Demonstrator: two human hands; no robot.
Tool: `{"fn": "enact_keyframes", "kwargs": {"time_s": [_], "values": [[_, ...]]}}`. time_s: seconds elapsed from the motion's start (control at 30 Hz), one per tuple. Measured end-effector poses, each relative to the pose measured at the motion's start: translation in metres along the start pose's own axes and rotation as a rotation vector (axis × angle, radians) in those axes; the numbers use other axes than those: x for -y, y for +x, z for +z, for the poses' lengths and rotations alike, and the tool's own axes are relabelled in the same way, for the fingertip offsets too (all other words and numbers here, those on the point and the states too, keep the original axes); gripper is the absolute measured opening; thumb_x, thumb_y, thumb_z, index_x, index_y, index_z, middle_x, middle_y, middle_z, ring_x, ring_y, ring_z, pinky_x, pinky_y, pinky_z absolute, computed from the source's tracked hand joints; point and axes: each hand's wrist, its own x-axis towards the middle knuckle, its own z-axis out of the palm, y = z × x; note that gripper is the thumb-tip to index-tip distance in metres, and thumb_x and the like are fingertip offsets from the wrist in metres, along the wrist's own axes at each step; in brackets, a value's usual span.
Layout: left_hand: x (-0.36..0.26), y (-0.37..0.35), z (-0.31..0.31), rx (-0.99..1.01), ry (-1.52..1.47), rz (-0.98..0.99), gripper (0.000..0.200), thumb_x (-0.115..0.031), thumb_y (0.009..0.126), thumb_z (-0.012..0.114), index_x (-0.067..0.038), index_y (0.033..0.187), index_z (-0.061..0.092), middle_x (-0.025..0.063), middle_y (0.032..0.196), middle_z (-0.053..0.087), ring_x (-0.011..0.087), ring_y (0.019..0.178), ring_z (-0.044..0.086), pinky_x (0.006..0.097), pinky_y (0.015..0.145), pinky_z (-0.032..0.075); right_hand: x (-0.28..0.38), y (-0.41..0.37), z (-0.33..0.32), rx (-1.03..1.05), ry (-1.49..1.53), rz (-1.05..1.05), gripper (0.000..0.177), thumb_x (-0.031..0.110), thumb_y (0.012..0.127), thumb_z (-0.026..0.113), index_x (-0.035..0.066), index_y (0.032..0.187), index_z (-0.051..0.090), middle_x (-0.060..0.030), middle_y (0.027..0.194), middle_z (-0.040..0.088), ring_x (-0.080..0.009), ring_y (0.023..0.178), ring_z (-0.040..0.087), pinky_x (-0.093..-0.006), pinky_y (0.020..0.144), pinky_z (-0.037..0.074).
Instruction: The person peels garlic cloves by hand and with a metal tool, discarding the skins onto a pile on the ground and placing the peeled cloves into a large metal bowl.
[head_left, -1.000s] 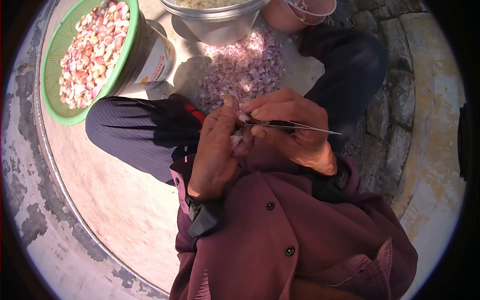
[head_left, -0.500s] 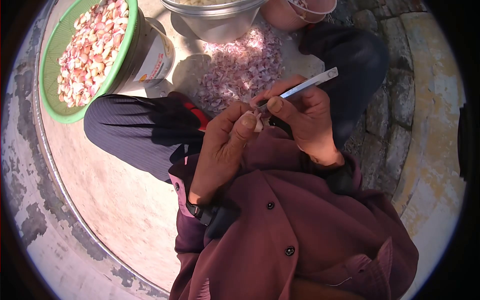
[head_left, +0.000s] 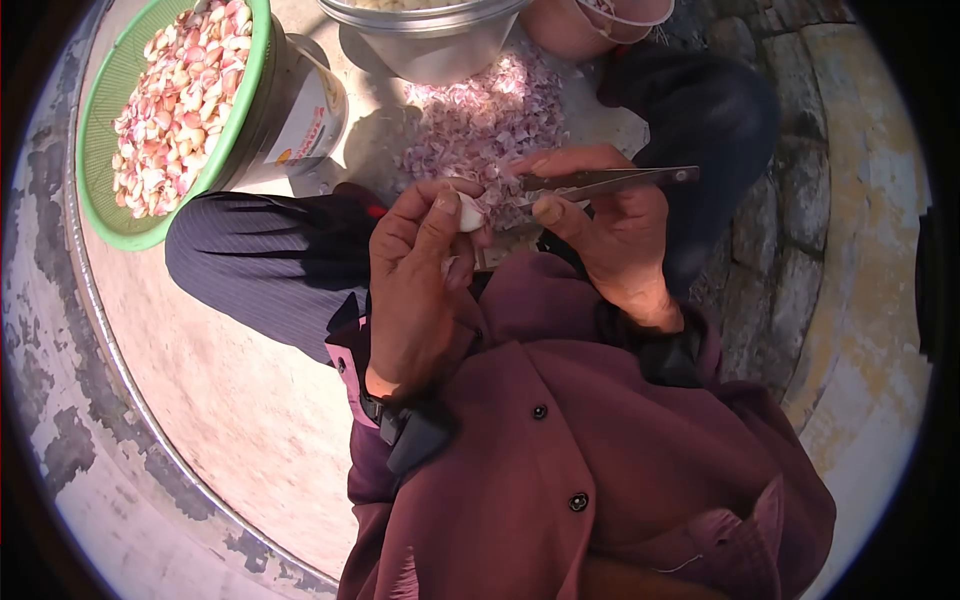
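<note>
My left hand (head_left: 420,270) pinches a pale garlic clove (head_left: 470,213) between thumb and fingers, with a bit of pink skin hanging below it. To its right, my right hand (head_left: 620,225) grips metal tweezers (head_left: 640,178), whose two arms are spread and whose tips point left toward the clove without touching it. Beneath and beyond both hands lies a heap of pink and white garlic skins (head_left: 490,120) on the ground.
A green basket (head_left: 100,180) of unpeeled-looking cloves rests by a white bucket (head_left: 310,125) at upper left. A metal basin (head_left: 430,50) and a pink bowl (head_left: 560,30) stand at the top. My bent knees flank the heap.
My left hand has moved left with the clove, away from the tweezers. The tweezers have turned closer to level, and their arms now show apart.
</note>
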Motion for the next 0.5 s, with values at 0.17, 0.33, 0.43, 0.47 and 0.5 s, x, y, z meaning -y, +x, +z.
{"fn": "enact_keyframes", "kwargs": {"time_s": [0.17, 0.33, 0.43, 0.47, 0.5], "values": [[0.001, -0.003, 0.012, -0.055, 0.002, 0.036, 0.012, -0.014, 0.095, 0.058, -0.006, 0.099, 0.049, -0.0021, 0.072, 0.058, -0.0022, 0.052, 0.038, 0.0151, 0.045, 0.025, 0.0, -0.01, 0.015, 0.003, 0.096, 0.048, 0.028, 0.008, 0.084, 0.071, -0.003, 0.105, 0.057, -0.0188, 0.106, 0.065, -0.0175, 0.097, 0.062, -0.028, 0.084, 0.049], [0.003, -0.006, 0.014, -0.072, 0.035, 0.072, 0.014, -0.013, 0.094, 0.06, -0.007, 0.098, 0.048, -0.0022, 0.073, 0.058, -0.0027, 0.053, 0.038, 0.0151, 0.046, 0.025, 0.001, -0.01, 0.015, 0.029, 0.119, 0.069, 0.022, 0.006, 0.086, 0.068, -0.002, 0.102, 0.057, -0.0199, 0.104, 0.065, -0.0169, 0.093, 0.063, -0.028, 0.082, 0.051], [0.006, -0.006, 0.008, -0.036, 0.093, 0.117, 0.014, -0.013, 0.093, 0.06, -0.007, 0.098, 0.049, -0.0021, 0.073, 0.058, -0.0022, 0.054, 0.038, 0.0156, 0.046, 0.025, 0.006, -0.008, 0.016, -0.002, 0.254, 0.167, 0.019, 0.006, 0.087, 0.067, -0.002, 0.101, 0.057, -0.0189, 0.103, 0.066, -0.0174, 0.092, 0.063, -0.0279, 0.082, 0.051], [0.006, -0.005, 0.006, -0.011, 0.046, 0.097, 0.014, -0.013, 0.093, 0.061, -0.006, 0.098, 0.05, -0.002, 0.073, 0.058, -0.0018, 0.054, 0.037, 0.016, 0.047, 0.026, 0.005, -0.008, 0.016, -0.001, 0.254, 0.167, 0.019, 0.006, 0.087, 0.067, -0.002, 0.101, 0.057, -0.0189, 0.103, 0.066, -0.0174, 0.092, 0.063, -0.0279, 0.082, 0.051], [0.006, -0.005, 0.006, 0.014, 0.0, 0.079, 0.014, -0.013, 0.093, 0.061, -0.006, 0.098, 0.051, -0.0018, 0.074, 0.058, -0.0014, 0.054, 0.037, 0.0164, 0.047, 0.026, 0.004, -0.007, 0.016, -0.013, 0.257, 0.144, 0.018, 0.006, 0.087, 0.067, -0.002, 0.1, 0.058, -0.0177, 0.102, 0.066, -0.0174, 0.092, 0.064, -0.0274, 0.081, 0.051]]}}
